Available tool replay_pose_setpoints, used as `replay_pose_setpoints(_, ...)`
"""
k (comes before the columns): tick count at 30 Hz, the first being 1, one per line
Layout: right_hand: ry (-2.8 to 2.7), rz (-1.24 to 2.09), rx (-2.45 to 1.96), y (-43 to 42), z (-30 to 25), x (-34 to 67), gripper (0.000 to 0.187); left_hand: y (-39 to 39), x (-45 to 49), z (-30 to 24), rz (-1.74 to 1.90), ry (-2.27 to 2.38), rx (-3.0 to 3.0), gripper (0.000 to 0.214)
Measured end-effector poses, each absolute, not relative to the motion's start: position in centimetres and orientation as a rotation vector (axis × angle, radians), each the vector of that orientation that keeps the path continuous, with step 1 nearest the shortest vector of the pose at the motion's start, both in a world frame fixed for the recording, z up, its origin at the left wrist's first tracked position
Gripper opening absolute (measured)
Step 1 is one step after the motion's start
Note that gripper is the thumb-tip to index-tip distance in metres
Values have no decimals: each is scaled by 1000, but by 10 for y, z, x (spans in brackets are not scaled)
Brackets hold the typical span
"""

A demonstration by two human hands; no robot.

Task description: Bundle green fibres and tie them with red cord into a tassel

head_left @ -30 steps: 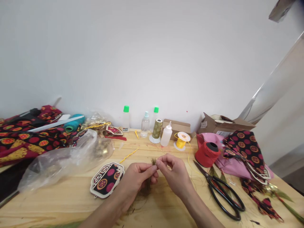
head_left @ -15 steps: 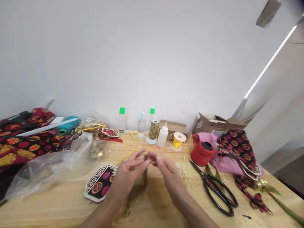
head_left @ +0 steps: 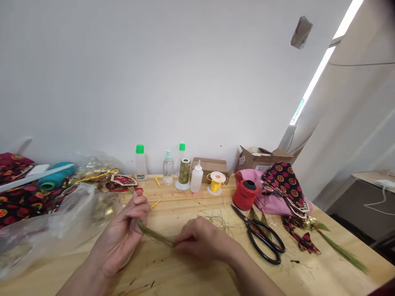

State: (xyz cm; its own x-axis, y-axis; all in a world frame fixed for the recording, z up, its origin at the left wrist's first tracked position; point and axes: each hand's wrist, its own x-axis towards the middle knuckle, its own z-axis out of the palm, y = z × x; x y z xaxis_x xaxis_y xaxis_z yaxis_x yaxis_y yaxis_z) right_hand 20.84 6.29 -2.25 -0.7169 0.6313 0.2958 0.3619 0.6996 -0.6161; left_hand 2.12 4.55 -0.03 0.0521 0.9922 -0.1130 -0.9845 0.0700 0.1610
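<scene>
My left hand [head_left: 121, 234] is closed around one end of a thin bundle of green fibres [head_left: 154, 235], just above the wooden table [head_left: 308, 271]. My right hand [head_left: 202, 242] pinches the other end of the bundle low over the table. The strand runs slanted between the two hands. A loose tangle of the same fibres [head_left: 217, 218] lies just beyond my right hand. Black scissors [head_left: 262, 240] lie to the right of it.
Along the wall stand green-capped bottles [head_left: 140, 162], a clear bottle [head_left: 168, 167], an olive thread cone [head_left: 184, 172], a white squeeze bottle [head_left: 196, 177] and a yellow spool [head_left: 216, 183]. A red spool [head_left: 245, 194], patterned fabric [head_left: 282, 181] and cardboard box [head_left: 262, 158] sit right. A plastic bag [head_left: 49, 222] lies left.
My hands have moved apart and lower, drawing the fibre bundle out lengthwise between them. The view has swung right, so the patterned cut-out near my left hand is hidden.
</scene>
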Motion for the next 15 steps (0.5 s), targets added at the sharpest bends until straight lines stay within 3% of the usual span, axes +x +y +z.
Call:
replay_pose_setpoints(5, -2196, 812, -961, 80, 0, 240, 14, 44, 22, -3, 1453, 199, 17, 32)
replay_pose_setpoints(15, -2512, 308, -1114, 47, -2, 276, 20, 44, 33, -8, 1438, 343, 138, 28)
